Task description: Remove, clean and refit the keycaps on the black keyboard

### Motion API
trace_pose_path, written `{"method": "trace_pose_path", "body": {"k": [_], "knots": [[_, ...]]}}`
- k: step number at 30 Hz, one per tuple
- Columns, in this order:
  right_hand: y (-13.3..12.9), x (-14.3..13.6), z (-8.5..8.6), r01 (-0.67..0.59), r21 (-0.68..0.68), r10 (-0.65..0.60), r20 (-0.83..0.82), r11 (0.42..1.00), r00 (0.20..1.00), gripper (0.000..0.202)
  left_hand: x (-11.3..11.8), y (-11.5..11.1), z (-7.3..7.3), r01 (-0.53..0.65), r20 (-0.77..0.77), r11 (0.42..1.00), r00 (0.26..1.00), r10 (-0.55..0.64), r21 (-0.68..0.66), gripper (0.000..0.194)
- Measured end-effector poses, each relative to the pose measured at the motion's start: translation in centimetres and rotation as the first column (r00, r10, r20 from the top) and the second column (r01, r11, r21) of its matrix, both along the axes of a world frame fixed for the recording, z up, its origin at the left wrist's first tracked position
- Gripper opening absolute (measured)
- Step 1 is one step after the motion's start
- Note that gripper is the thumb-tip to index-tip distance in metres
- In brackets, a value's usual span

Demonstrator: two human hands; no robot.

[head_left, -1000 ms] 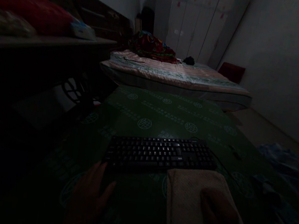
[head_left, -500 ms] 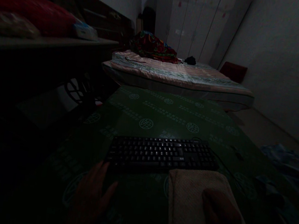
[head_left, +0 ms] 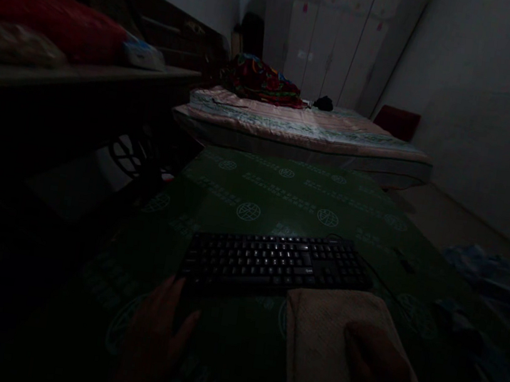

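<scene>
A black keyboard [head_left: 273, 263] lies flat on the green table top [head_left: 292, 196], which is printed with pale globe marks and lettering. My left hand [head_left: 158, 323] rests open at the keyboard's near left corner, thumb apart from the fingers, fingertips at its edge. A folded beige cloth [head_left: 318, 345] is in my right hand [head_left: 377, 366], thumb on top and the other fingers hidden. The cloth's far edge meets the keyboard's near right edge. A cable runs from the back of the keyboard to the right. The scene is very dark.
Beyond the table stands a bed [head_left: 311, 126] with a red flowered blanket [head_left: 263, 81]. A shelf at left carries a red bag [head_left: 51, 17] and a tissue pack [head_left: 144, 54]. Bluish fabric [head_left: 490, 271] lies at right. A small dark object [head_left: 404, 259] sits on the table.
</scene>
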State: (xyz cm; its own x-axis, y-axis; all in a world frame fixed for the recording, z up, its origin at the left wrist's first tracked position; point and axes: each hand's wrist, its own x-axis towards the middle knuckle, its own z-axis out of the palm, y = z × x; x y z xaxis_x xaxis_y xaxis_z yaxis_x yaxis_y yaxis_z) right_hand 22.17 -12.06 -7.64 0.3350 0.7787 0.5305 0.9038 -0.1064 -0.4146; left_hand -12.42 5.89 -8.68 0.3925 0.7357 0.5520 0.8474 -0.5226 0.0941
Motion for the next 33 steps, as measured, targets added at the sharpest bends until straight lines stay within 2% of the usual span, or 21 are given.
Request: {"method": "trace_pose_path", "body": {"k": [4,8,13,20,33], "knots": [[-0.02,0.16,-0.2,-0.009,0.0,0.009,-0.001,1.0,1.0,0.027,0.1,-0.14,0.22,-0.009,-0.006,1.0,1.0,0.009,0.008,0.053],[-0.01,0.29,-0.2,-0.038,0.011,0.037,0.025,0.999,0.999,0.025,0.16,-0.23,0.36,-0.021,0.004,0.999,1.0,0.021,-0.044,0.054],[0.03,0.24,-0.07,-0.019,-0.006,0.019,-0.022,1.0,1.0,0.028,0.06,-0.13,0.32,-0.016,0.012,0.998,1.0,0.016,-0.055,0.054],[-0.12,0.82,-0.71,-0.047,-0.039,0.046,-0.014,0.998,0.999,0.025,0.05,-0.14,0.16,-0.029,0.038,0.995,0.999,0.032,-0.091,0.053],[0.1,0.09,-0.16,-0.009,-0.022,0.007,-0.068,1.0,0.998,0.027,0.23,-0.01,0.49,-0.02,0.003,0.999,1.0,0.02,-0.037,0.052]]}}
